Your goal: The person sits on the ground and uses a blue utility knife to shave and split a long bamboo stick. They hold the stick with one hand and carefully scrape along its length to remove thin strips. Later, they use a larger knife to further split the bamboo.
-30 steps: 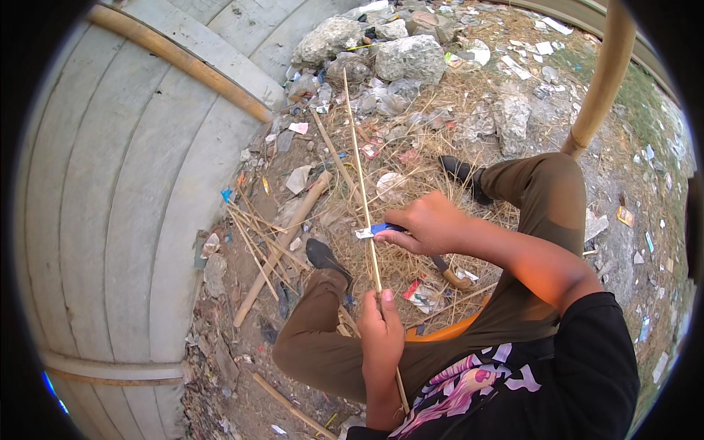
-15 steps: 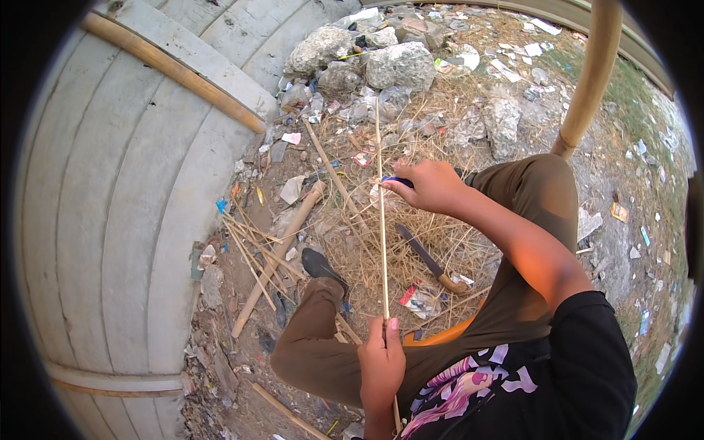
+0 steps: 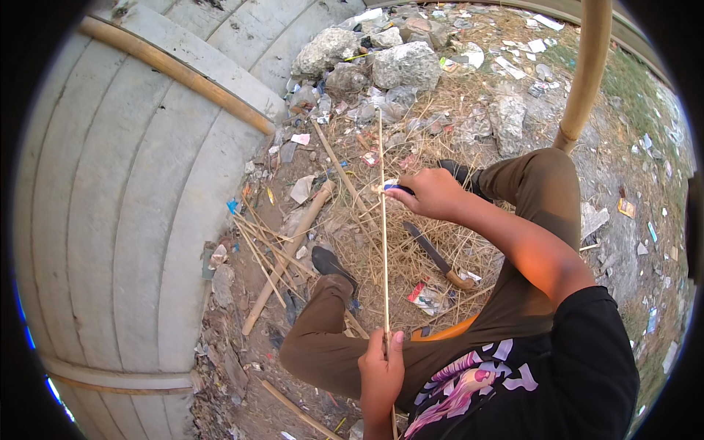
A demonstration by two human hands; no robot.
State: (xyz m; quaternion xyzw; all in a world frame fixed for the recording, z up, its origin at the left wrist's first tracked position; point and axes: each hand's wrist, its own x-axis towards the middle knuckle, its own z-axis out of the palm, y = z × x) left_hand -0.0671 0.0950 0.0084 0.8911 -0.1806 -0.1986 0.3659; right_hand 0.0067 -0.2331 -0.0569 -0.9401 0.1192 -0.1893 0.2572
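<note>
A long, thin pale bamboo strip runs lengthwise in front of me, its far tip over the littered ground. My left hand is closed round it near my lap. Farther up, my right hand grips a small blue-handled knife against the strip; its blade is mostly hidden. Pale curled shavings show where the knife meets the bamboo. On the ground between my legs lies a machete with a wooden handle.
Thicker bamboo poles and a heap of split strips lie to the left, beside a grey plank wall. Rocks and scattered litter lie ahead. An upright bamboo post stands beyond my right knee.
Both hands and the bamboo strip have shifted slightly toward me. More pale shavings show at the knife. The view has turned a little, and both hands keep their grips.
</note>
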